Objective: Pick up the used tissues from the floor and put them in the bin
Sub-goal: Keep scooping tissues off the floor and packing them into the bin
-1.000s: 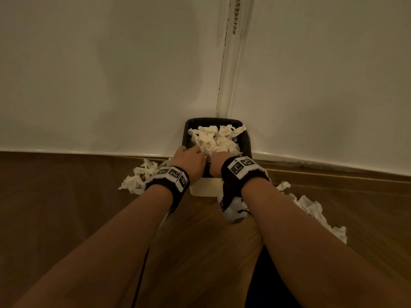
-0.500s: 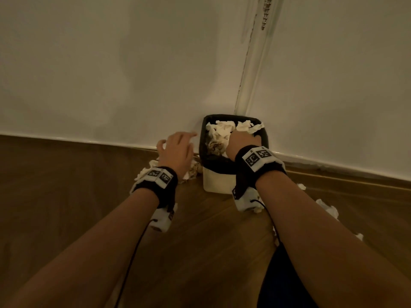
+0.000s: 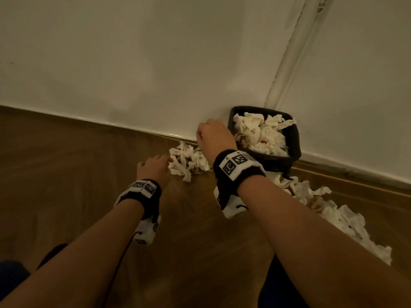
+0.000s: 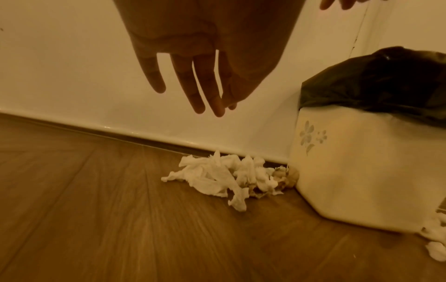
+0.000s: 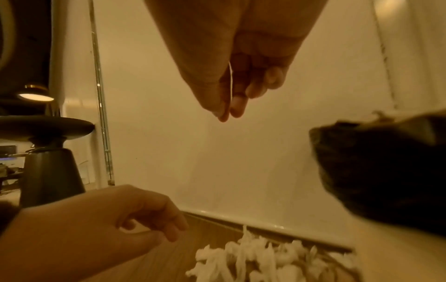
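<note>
A white bin (image 3: pixel 295 138) with a black liner stands in the wall corner, heaped with crumpled tissues (image 3: pixel 262 132). On the floor to its left lies a pile of used tissues (image 3: pixel 189 162) (image 4: pixel 224 177) (image 5: pixel 253 263). My left hand (image 3: pixel 168 160) (image 4: pixel 210 106) hovers just above that pile with straight fingers, holding nothing. Higher up, beside the bin's left edge, is my right hand (image 3: pixel 200 134) (image 5: pixel 229 112), its fingers bunched against the thumb. A thin pale sliver shows between them, and I cannot tell what it is. More tissues (image 3: pixel 333 210) trail along the floor right of the bin.
White walls meet at a trim strip (image 3: pixel 287 63) behind the bin (image 4: pixel 362 171), with a skirting board (image 3: pixel 111 123) along the wooden floor. In the right wrist view a dark pedestal table (image 5: pixel 48 171) stands far left.
My right hand has come out of the bin and moved left over the floor pile. The left hand has dropped lower toward that pile with its fingers stretched out.
</note>
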`<control>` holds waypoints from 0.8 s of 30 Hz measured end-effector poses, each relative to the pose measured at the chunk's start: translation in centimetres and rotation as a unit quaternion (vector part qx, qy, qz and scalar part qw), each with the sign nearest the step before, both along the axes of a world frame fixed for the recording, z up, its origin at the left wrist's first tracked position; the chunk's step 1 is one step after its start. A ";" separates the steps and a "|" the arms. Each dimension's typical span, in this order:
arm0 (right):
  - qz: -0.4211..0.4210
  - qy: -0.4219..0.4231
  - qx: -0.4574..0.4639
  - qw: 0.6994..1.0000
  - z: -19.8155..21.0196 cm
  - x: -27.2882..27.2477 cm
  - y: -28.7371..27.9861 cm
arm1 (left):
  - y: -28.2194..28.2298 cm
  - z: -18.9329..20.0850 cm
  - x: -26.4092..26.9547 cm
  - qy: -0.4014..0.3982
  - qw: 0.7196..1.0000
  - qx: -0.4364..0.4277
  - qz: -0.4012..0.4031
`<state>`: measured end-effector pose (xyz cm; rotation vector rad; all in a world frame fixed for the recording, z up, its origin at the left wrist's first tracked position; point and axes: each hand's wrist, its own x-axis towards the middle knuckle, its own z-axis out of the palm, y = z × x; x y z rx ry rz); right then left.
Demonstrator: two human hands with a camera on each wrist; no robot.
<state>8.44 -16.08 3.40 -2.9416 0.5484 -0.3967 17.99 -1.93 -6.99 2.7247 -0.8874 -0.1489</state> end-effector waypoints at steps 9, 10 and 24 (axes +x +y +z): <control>-0.044 0.236 0.148 0.959 -5.9 2.9 1.5 | -0.5 -4.0 1.3 0.055 0.995 0.083 -0.009; -0.052 0.257 0.149 0.954 -6.6 3.1 1.3 | -0.7 -4.5 1.6 0.067 0.995 0.072 0.004; -0.117 0.325 0.210 0.915 -13.5 2.1 -1.4 | -2.5 -10.1 5.7 0.135 0.978 0.149 -0.051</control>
